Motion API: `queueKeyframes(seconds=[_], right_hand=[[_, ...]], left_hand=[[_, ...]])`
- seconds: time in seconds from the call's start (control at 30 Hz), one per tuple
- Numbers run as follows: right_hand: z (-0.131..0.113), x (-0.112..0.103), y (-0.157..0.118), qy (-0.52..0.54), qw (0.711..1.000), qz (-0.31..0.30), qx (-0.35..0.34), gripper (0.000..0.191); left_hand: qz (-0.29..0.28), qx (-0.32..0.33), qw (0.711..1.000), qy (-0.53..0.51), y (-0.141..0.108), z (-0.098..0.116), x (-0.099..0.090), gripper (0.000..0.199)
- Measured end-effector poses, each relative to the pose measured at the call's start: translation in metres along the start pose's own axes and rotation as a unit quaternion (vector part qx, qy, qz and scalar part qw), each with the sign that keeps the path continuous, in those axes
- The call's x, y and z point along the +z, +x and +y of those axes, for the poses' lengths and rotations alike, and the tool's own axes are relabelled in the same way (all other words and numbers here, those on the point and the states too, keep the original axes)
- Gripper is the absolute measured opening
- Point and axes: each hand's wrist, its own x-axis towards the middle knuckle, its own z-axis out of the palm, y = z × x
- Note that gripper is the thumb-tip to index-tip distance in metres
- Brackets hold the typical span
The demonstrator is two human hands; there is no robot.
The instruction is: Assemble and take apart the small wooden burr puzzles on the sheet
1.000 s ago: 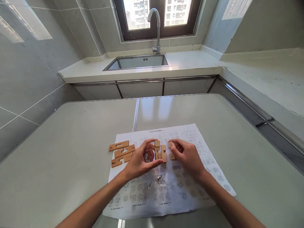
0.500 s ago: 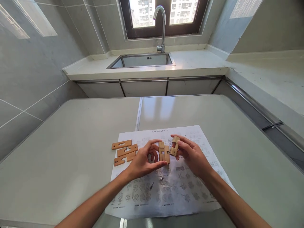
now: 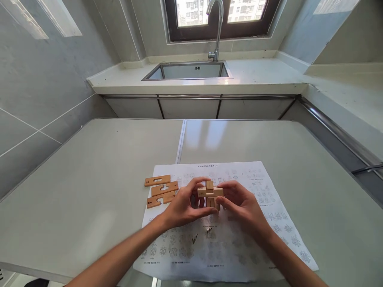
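Observation:
Between thumb and fingers, my left hand (image 3: 186, 204) grips an upright cluster of light wooden puzzle blocks (image 3: 211, 203). My right hand (image 3: 243, 201) pinches the right end of a notched wooden puzzle piece (image 3: 202, 192), which lies crosswise against the front of that cluster. Together they form a cross shape above a printed paper sheet (image 3: 239, 255). How the notches fit inside cannot be seen. Left of my left hand are three flat, darker wooden pieces: one with a slot (image 3: 149, 182), and two with cutouts, the middle one (image 3: 156, 191) and the lower one (image 3: 153, 202).
The sheet carries rows of small line drawings and lies on a pale folding table (image 3: 98, 179) with a centre seam. Beyond the table stands a white counter (image 3: 119, 81) with a sink (image 3: 230, 75) and a tall faucet (image 3: 220, 24). Tiled walls flank both sides.
The notched piece in my right hand has moved left and turned crosswise, now meeting the blocks in my left hand. The view has shifted slightly.

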Motion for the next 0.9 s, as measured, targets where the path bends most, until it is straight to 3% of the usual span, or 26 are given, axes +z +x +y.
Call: queueKeyframes(seconds=[0.37,0.73,0.9], right_hand=[[0.0018,0.0006,-0.0039,-0.065,0.997,0.032,0.007,0.033],[-0.0004,0.0009,-0.0026,-0.137,0.986,0.063,-0.077,0.03],[0.0019,0.001,-0.0027,-0.142,0.986,0.059,-0.067,0.035]], left_hand=[[-0.016,0.022,1.0,-0.005,0.0003,-0.0048,-0.0021,0.072],[-0.039,0.04,0.998,-0.029,0.0,-0.0075,-0.0024,0.073],[-0.037,0.02,0.999,-0.024,-0.0006,-0.002,-0.0024,0.073]])
